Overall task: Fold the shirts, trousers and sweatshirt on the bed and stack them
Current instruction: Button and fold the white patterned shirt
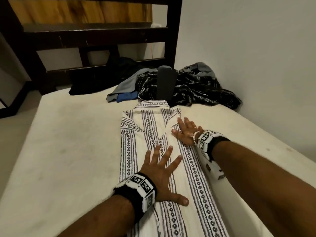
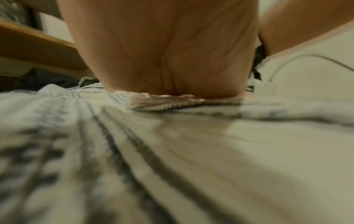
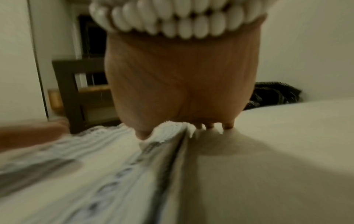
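A white shirt with dark patterned stripes (image 1: 150, 137) lies lengthwise on the bed, its sides folded in to a narrow strip and its collar at the far end. My left hand (image 1: 162, 170) presses flat on its middle with fingers spread. My right hand (image 1: 185, 130) lies flat with straight fingers on the shirt's right edge near the collar. In the left wrist view the palm (image 2: 162, 53) rests on the striped cloth (image 2: 114, 151). The right wrist view has the palm (image 3: 178, 84) on the folded edge (image 3: 178, 151). Neither hand grips anything.
A heap of unfolded clothes (image 1: 193, 89) lies at the far end by the wall: a black patterned garment, grey and blue pieces, a dark flat item on top. A dark wooden bed frame (image 1: 95, 35) stands behind. Bare mattress (image 1: 71, 134) spreads to the left.
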